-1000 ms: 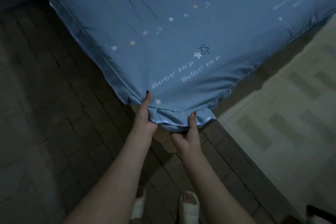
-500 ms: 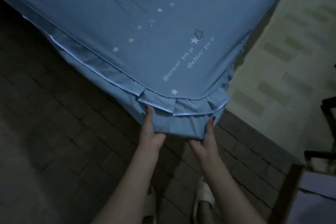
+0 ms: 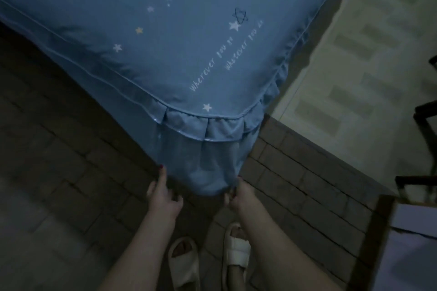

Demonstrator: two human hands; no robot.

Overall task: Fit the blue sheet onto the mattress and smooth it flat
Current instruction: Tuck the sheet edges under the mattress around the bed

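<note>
The blue sheet (image 3: 179,38), printed with stars and white script, lies over the mattress corner, and its pleated skirt (image 3: 208,163) hangs down toward the floor. My right hand (image 3: 238,196) pinches the skirt's lower hem at its right end. My left hand (image 3: 163,196) is at the left end of the hem. Its thumb points up and touches the fabric edge, while its fingers curl loosely below the hem with a dark gap between them and the cloth. The mattress itself is hidden under the sheet.
Dark brick-pattern floor (image 3: 71,172) runs left of and below the bed, with pale patterned flooring (image 3: 354,66) to the right. My feet in white slippers (image 3: 236,250) stand close to the corner. Dark furniture (image 3: 406,231) fills the lower right.
Both hands have moved down from the piped seam to the bottom hem, and the skirt now hangs longer over the corner. My left hand's grip has loosened. The view has shifted toward the corner.
</note>
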